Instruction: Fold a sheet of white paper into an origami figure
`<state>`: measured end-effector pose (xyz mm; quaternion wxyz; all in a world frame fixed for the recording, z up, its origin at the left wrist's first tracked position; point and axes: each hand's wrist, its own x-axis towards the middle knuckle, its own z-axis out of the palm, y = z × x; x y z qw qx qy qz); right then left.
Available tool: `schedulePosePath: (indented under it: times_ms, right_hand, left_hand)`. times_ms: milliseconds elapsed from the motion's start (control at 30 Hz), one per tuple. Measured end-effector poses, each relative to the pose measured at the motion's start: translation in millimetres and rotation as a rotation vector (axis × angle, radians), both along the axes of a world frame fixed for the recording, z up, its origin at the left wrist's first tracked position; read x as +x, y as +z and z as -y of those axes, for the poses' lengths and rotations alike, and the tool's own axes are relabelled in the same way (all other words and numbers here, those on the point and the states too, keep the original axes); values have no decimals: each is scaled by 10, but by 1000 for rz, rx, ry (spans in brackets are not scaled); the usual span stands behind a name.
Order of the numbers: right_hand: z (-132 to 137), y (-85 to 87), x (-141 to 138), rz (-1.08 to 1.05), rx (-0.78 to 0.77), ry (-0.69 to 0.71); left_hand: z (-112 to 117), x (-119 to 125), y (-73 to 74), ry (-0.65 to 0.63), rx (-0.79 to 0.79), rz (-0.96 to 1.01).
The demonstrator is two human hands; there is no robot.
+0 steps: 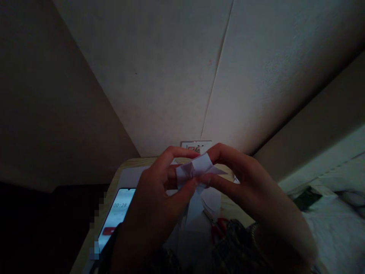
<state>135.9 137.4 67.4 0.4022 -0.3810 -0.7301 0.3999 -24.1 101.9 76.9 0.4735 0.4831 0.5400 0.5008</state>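
Note:
Both my hands meet over a small table, pinching a piece of folded white paper [200, 164] between them. My left hand [162, 190] grips its left side, thumb at the lower edge and fingers behind. From the right, my right hand [238, 171] presses it with the thumb low and the index finger at the top. A pointed flap of the paper sticks out to the right, under the right index finger. Beneath the hands lie loose white paper sheets [196, 211]. Red-handled scissors [218, 227] rest just below, partly hidden by my sleeve.
A lit phone [121, 209] showing 00:28 lies on the left of the wooden table [131, 163]. The table stands against a pale wall [171, 76] with a socket [196, 146] low on it. Whitish fabric [333, 228] lies at the right, beyond my arm.

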Motion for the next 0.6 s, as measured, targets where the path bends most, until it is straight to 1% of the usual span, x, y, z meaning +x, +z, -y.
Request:
schedulePosePath:
  times_ms: [67,133,200,333,433,600]
  right_hand:
    - [-3,-2,-14,63,79,-44]
    - [-5,-5,-36,94,112,-108]
    - [-9,-14,-54,124,92,-138]
    - [-24,-48,-61,158,6,-93]
    - [-21,-62,-65,99,-31,-105]
    - [37,-49,-142,-134,-79,-215]
  left_hand:
    - [7,3,-14,24,41,-55]
    - [6,8,-38,87,89,-110]
    - [-5,10,-65,138,126,-154]
    - [-38,-1,-110,167,186,-146]
    - [-50,-18,-114,183,197,-120]
    - [-38,-44,-52,270,204,13]
